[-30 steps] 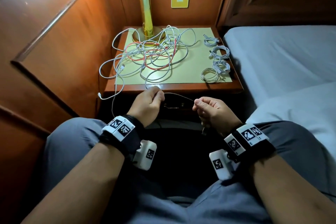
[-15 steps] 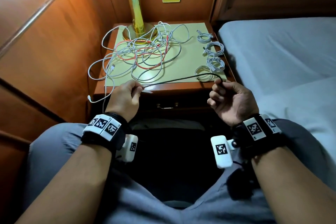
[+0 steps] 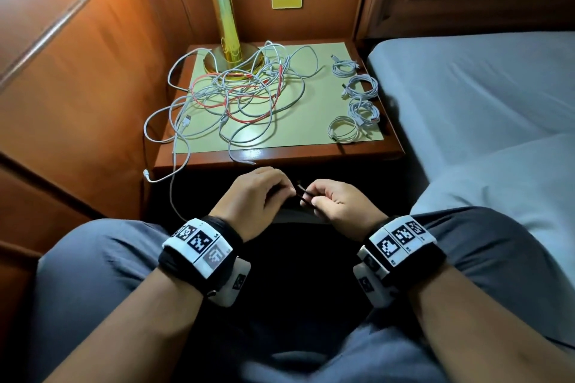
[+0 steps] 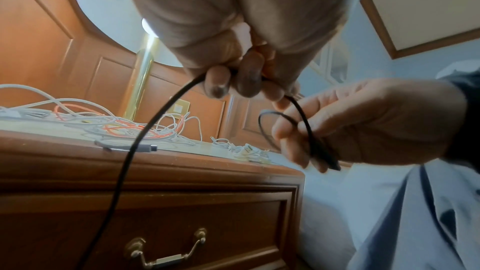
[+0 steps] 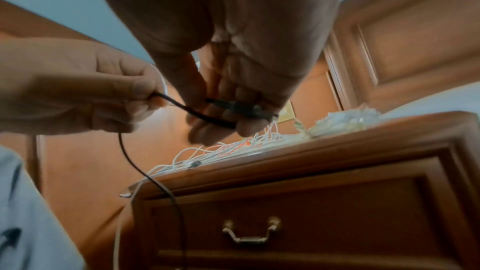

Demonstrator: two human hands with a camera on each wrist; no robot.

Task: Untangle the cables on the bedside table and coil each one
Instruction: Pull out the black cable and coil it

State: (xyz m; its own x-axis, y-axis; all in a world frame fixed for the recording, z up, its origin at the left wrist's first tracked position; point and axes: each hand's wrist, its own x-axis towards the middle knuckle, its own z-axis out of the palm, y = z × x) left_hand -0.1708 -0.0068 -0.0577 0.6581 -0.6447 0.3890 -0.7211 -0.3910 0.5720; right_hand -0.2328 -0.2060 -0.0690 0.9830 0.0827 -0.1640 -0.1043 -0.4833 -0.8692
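The bed (image 3: 466, 87) fills the right side, and the bedside worktop (image 3: 280, 157) stands against the far wood panelling, with a brass lamp (image 3: 222, 19) at its far left corner. Across the left and middle of the worktop sprawls the tangle of white and red cables (image 3: 230, 99), one white lead hanging off the near left edge. Along the right edge lie four coiled white cables (image 3: 354, 96), in a row from far to near, so the task looks partly done.

Near the worktop's front edge, above the lap, both hands work on a black cable (image 4: 145, 137). The left hand (image 3: 258, 196) pinches it between thumb and fingertips, with the free length dropping down in front of the drawer. The right hand (image 3: 339, 205) has its grip curled round the plug end and a small first loop, seen clearly in the left wrist view.

The step in hand appears to be coiling this black cable. Next, the left hand likely needs to feed slack while the right gathers even loops, keeping the hanging end from snagging.
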